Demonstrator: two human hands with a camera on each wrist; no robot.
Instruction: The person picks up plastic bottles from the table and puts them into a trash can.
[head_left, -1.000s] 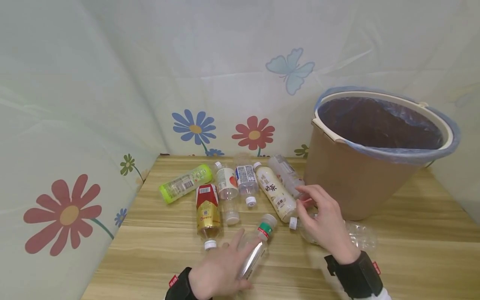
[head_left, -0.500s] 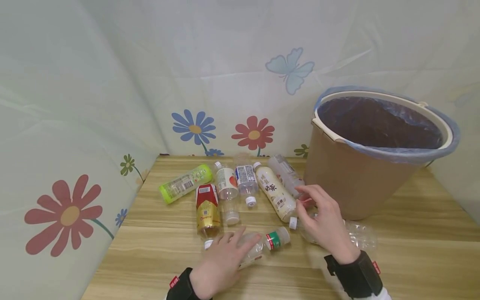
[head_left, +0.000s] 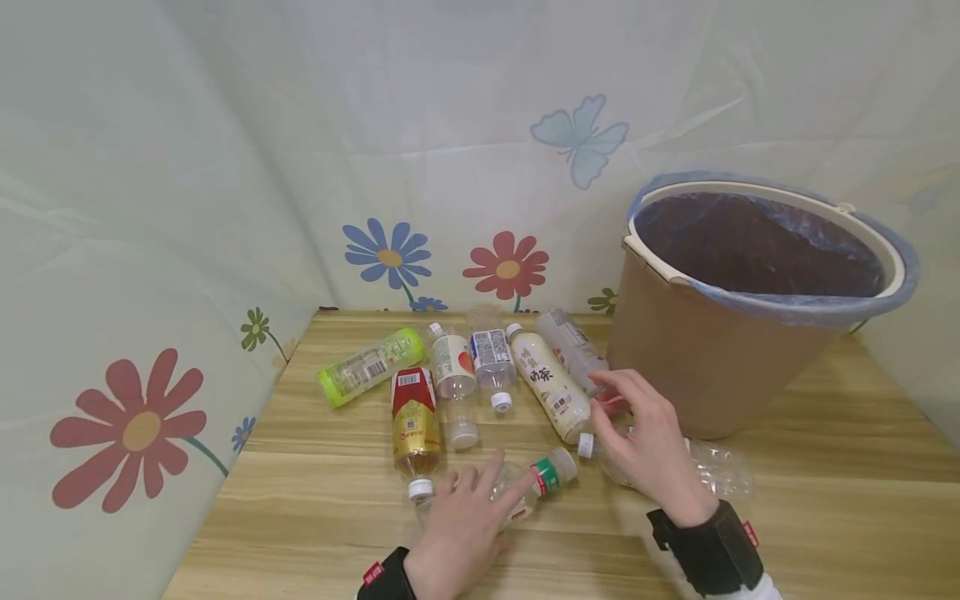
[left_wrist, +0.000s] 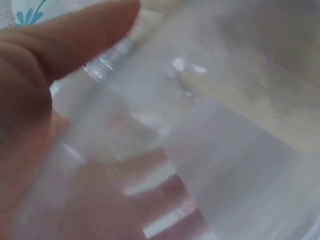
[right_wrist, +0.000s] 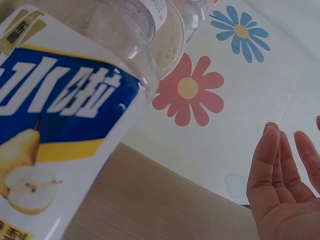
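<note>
Nearest, on the wooden surface (head_left: 825, 500): left hand (head_left: 461, 533) laid over a clear bottle with a green neck band (head_left: 525, 487), fingers (head_left: 517, 493) spread fairly straight along its body, not wrapped round it. Bottle lying on its side, pale cap pointing right and away. Left wrist view filled with blurred clear plastic (left_wrist: 200, 140) pressed against the palm.

Just right of that: right hand (head_left: 648, 442) resting over a crumpled clear bottle (head_left: 712, 471), which lies on its side at the foot of the bin with its white cap (head_left: 586, 446) toward the left. Fingers relaxed and slightly bent above it; true grasp not plainly shown. Right wrist view: open palm with straight fingers (right_wrist: 280, 185), beside a pear-labelled bottle (right_wrist: 60, 125).

Further back, a loose row of lying bottles: red and gold bottle (head_left: 415, 417), clear bottle with a peach label (head_left: 455, 379), small clear bottle with a blue label (head_left: 492, 362), cream tea bottle (head_left: 550, 383), another clear bottle (head_left: 573, 350), green bottle (head_left: 370, 365) at far left.

Right rear: tan bin (head_left: 712, 358) lined with a bluish bag, standing upright.

Behind all: pale cloth (head_left: 225, 167) printed with flowers and a butterfly.
</note>
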